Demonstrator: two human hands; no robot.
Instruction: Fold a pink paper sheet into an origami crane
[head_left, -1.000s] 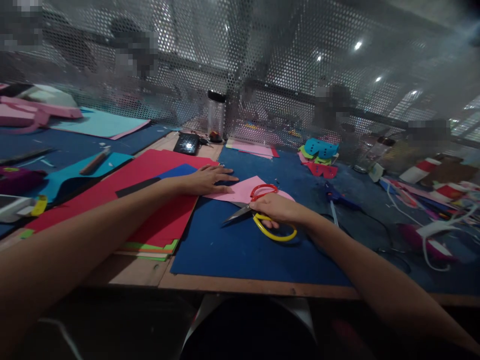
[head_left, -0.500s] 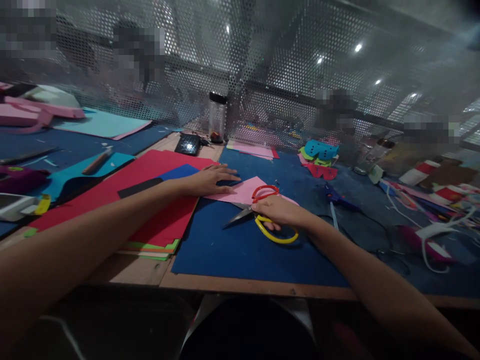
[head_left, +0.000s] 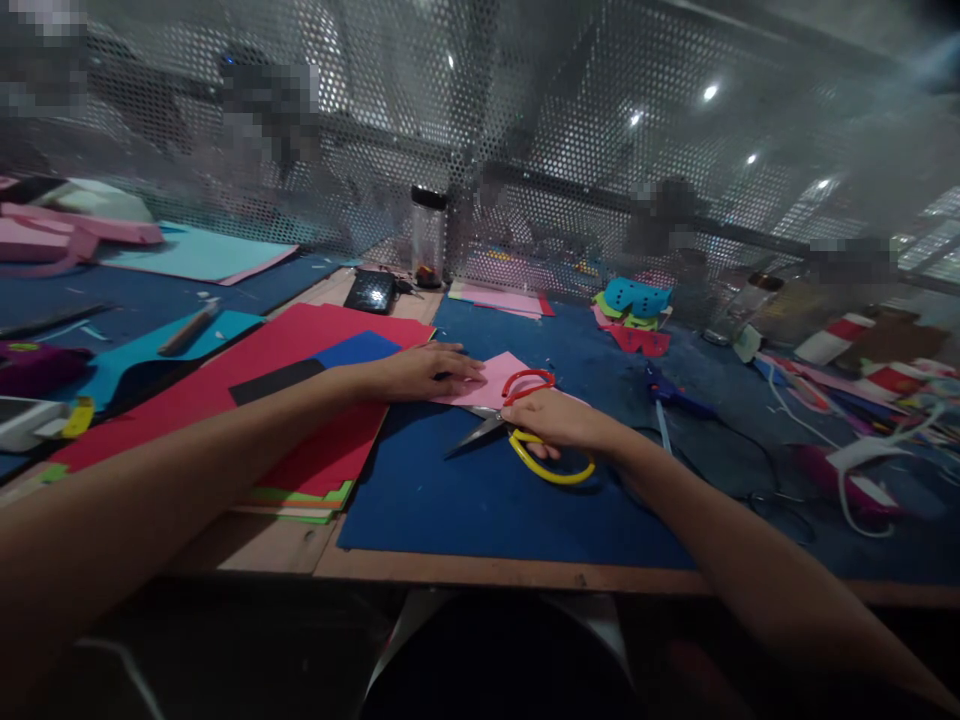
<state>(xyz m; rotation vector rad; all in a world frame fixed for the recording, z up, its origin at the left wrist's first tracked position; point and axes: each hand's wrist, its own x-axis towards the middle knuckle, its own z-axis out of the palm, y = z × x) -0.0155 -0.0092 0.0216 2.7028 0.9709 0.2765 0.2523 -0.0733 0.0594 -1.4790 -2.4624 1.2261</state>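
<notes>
My left hand point(head_left: 424, 372) lies palm down with its fingers stretched onto the left edge of a pink sheet point(head_left: 491, 378) on the blue mat point(head_left: 480, 490). My right hand point(head_left: 559, 420) is closed over a pair of scissors point(head_left: 529, 430) with one red and one yellow handle loop. The scissors rest on the mat, blades pointing left toward me, just below the pink sheet. Part of the pink sheet is hidden under my right hand.
A stack of red, blue and green sheets point(head_left: 300, 400) lies left of the mat. A phone point(head_left: 371, 290) and a clear jar point(head_left: 427, 235) stand by the perforated metal screen point(head_left: 525, 150). Foam cut-outs point(head_left: 637, 310), a glue gun point(head_left: 667, 395) and cables point(head_left: 847, 470) crowd the right.
My left hand has slid a little right, further onto the pink sheet. The right hand and scissors have barely moved.
</notes>
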